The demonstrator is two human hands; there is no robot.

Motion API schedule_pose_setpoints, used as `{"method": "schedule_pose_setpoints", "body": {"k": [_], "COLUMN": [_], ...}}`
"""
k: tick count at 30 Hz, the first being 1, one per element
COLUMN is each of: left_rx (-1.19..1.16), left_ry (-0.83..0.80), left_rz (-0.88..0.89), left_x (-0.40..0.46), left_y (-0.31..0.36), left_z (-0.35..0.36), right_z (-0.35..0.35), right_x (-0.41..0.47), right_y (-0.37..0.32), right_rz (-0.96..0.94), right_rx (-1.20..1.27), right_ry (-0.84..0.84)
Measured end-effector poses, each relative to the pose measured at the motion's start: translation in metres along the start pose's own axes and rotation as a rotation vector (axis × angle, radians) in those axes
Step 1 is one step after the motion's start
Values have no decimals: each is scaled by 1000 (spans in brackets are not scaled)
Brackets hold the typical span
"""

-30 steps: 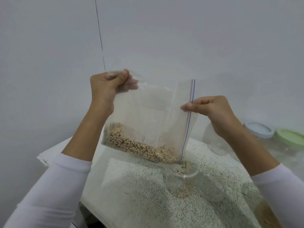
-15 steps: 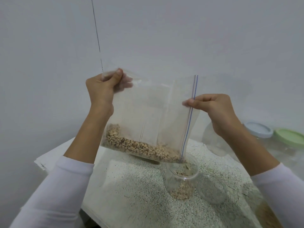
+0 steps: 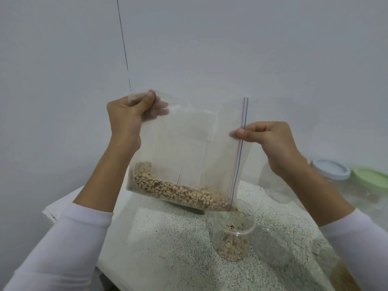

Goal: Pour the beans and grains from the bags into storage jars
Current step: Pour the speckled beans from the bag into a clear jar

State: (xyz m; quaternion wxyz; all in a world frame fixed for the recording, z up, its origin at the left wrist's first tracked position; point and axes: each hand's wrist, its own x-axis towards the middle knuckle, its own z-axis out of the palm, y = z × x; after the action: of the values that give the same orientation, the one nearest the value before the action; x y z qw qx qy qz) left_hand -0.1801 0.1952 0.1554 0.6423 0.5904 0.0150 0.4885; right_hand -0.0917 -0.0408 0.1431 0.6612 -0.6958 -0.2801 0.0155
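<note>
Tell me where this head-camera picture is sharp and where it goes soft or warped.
Head view: beans in the zip bag are fairly crisp; the lidded jars at the right edge smear; the bottom right corner blurs; the wide lens bends the wall line; light is flat, with a soft shadow under the bag.

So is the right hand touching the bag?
Touching. The head view shows the right hand pinching the bag at its blue zip strip.
</note>
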Motion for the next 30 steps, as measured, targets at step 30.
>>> {"method": "schedule_pose_setpoints", "body": {"k": [30], "left_rx": [4], "left_ry": [25], "left_rz": [-26], "left_x": [1], "left_y": [7], "left_z": [-4], "right_z": [7], "right_x": [-2], "right_y": [3], "right_rz": [-27], "right_rx": [52], "right_ry": [112]}}
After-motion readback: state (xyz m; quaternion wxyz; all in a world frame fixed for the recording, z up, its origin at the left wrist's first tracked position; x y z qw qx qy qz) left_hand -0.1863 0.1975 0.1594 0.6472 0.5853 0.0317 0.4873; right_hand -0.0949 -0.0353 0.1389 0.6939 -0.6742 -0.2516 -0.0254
